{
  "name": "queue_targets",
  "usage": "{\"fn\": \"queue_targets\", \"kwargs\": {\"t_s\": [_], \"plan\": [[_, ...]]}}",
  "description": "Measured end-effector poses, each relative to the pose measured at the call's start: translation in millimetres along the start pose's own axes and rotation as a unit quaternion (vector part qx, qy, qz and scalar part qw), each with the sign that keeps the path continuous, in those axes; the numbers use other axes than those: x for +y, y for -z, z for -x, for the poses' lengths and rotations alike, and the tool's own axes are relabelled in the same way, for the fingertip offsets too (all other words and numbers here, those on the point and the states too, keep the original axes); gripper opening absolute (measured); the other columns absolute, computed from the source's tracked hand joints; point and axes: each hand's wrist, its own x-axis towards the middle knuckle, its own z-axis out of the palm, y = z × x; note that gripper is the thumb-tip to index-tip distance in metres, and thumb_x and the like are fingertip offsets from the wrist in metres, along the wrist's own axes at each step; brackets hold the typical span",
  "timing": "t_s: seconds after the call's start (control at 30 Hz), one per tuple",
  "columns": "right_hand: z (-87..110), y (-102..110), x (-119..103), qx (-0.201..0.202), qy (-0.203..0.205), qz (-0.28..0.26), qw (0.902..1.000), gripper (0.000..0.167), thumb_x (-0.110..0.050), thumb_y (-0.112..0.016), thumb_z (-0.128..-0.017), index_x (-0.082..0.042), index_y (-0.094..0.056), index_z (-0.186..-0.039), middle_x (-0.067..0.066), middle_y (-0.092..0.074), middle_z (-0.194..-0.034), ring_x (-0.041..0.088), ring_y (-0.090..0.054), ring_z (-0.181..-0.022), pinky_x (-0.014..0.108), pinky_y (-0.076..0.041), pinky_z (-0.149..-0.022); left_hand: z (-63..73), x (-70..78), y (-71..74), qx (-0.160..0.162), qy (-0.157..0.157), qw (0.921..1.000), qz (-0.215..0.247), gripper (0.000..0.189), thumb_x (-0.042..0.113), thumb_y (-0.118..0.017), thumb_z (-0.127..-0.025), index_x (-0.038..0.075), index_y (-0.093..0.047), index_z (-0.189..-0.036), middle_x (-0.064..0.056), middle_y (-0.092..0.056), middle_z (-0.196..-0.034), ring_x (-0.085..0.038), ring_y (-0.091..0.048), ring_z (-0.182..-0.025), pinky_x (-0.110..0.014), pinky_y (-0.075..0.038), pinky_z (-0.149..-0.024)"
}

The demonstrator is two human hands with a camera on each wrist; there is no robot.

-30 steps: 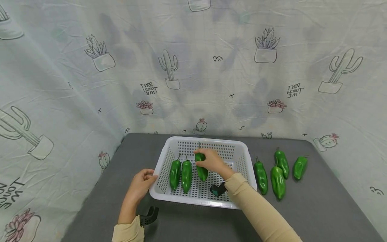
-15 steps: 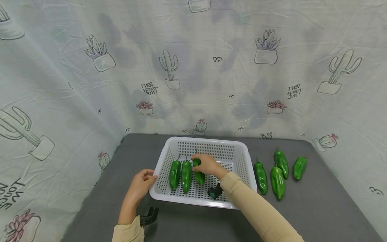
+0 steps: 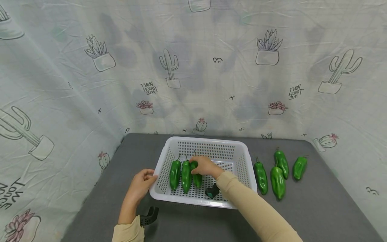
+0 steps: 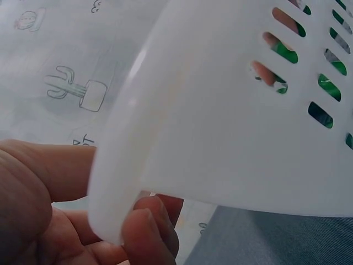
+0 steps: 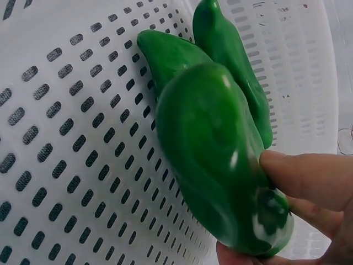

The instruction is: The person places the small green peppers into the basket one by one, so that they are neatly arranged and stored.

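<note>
A white perforated plastic basket [image 3: 208, 203] lies on the grey table. My left hand [image 3: 142, 183] pinches its left rim; in the left wrist view the thumb and curled fingers [image 4: 149, 232] are on either side of the rim [image 4: 118, 149]. Inside the basket, my right hand [image 3: 206, 166] holds a green pepper [image 3: 198, 180] by its stem half, thumb on one side and fingers on the other. Two more green peppers lie left of it, one nearest [image 3: 186, 178] and one farther left [image 3: 174, 176]. The right wrist view shows the held pepper [image 5: 204, 149] overlapping them.
Several green peppers lie on the table right of the basket, among them a long one [image 3: 261, 178] close to its wall and a short one [image 3: 300, 168] farthest right. A patterned cloth [image 3: 211, 84] hangs behind the table [image 3: 193, 222].
My right hand has moved left and lower with the pepper, bringing it beside the two others in the basket. My left hand and the basket have stayed put.
</note>
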Motion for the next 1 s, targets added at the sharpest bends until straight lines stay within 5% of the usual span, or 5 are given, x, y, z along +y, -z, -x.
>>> {"fn": "queue_targets", "kwargs": {"t_s": [0.33, 1.0], "plan": [[-5.3, -4.5, 0.2, -0.009, -0.001, 0.019, 0.9998, 0.054, -0.014, -0.076, -0.078, -0.01, -0.057, -0.129, 0.012, -0.055, -0.134, 0.03, -0.051, -0.122, 0.046, -0.039, -0.101, 0.0, 0.8, -0.8, 0.001, -0.005, 1.0, 0.002, 0.03, 0.007, -0.058, -0.092, -0.01, -0.053, -0.116, -0.018, -0.066, -0.089, -0.023, -0.064, -0.079, -0.033, -0.05, -0.065], [-6.5, -6.1, -5.5, -0.043, -0.006, 0.045, 0.998, 0.069, -0.018, -0.078, -0.077, -0.009, -0.048, -0.139, 0.013, -0.052, -0.137, 0.031, -0.048, -0.127, 0.045, -0.038, -0.103, -0.5, 0.2, 0.3, -0.004, -0.004, 1.0, 0.003, 0.032, 0.008, -0.058, -0.093, -0.011, -0.052, -0.117, -0.02, -0.066, -0.092, -0.022, -0.063, -0.08, -0.032, -0.048, -0.064]]}}
